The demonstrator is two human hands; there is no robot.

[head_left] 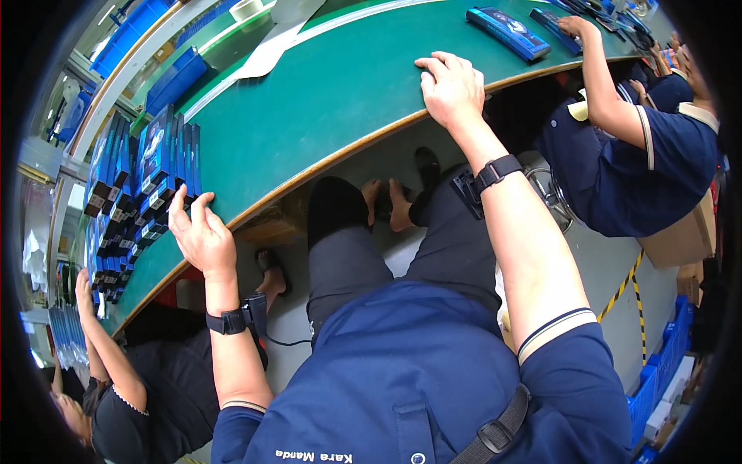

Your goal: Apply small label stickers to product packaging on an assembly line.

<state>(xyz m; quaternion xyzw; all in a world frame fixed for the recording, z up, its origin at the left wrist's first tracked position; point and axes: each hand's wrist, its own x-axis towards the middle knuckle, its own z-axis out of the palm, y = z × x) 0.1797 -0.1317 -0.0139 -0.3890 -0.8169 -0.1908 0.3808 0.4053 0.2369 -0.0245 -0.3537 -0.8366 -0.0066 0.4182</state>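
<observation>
My right hand [454, 89] rests at the near edge of the green-topped table [325, 100], its fingers loosely bent and apart, with nothing in them. Over the table's edge on the left is my left hand [202, 236], fingers parted and likewise holding nothing. Just beyond that hand stand piles of flat dark-blue boxes [157, 151], stacked in several layers; whether my fingertips touch the closest box I cannot tell. Another blue box [508, 33] lies flat on the table, beyond my right hand and to its right.
A co-worker's hand [573, 25] touches a dark box [555, 29] at far right. Another person's hand [83, 292] is beside the stacks at left. Blue bins [176, 80] and a tape roll [246, 9] sit behind the table. A carton [680, 234] stands on the floor at right.
</observation>
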